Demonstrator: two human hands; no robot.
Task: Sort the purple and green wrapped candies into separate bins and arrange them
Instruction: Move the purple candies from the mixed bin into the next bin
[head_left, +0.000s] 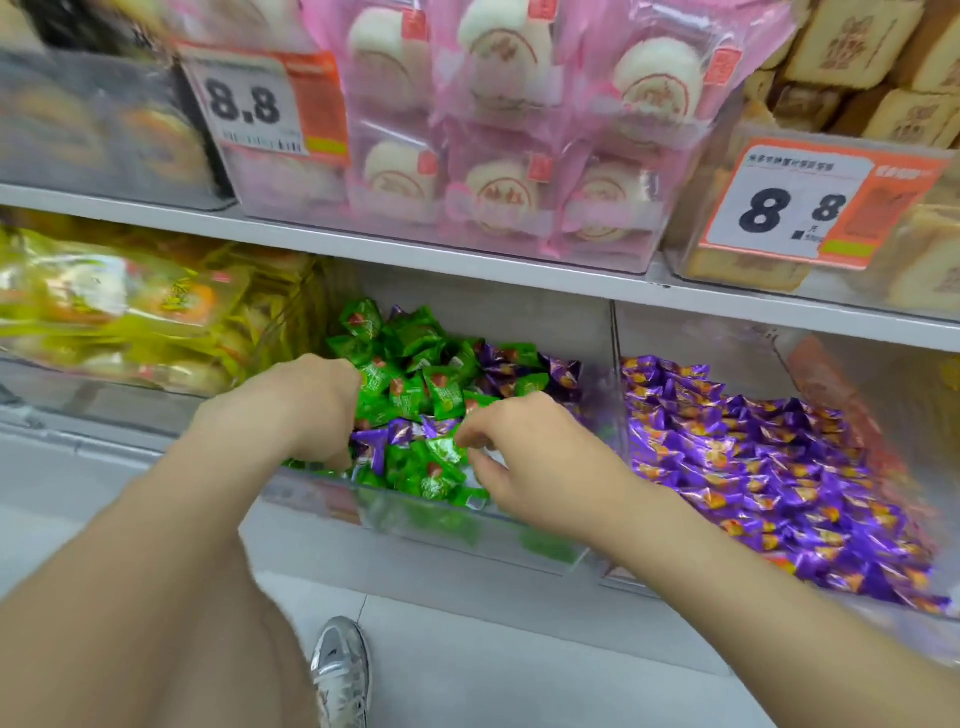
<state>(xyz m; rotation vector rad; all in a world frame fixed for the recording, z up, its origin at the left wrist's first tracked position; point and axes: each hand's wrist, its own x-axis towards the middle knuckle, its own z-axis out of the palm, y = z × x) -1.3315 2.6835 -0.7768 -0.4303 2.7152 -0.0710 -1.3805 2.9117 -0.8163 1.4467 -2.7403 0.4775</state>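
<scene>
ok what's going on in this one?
A person has both hands in the middle bin, which holds green candies mixed with purple strays. The left hand digs in at the left side, the right hand picks at wrappers near the front; whether either holds one is unclear. The right bin holds purple candies.

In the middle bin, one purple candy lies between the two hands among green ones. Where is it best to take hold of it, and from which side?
Probably pinch the upturned pointed corner of the purple candy, coming straight down from above. Green candies press against its sides, and the bin's clear front wall blocks a low approach.
</scene>
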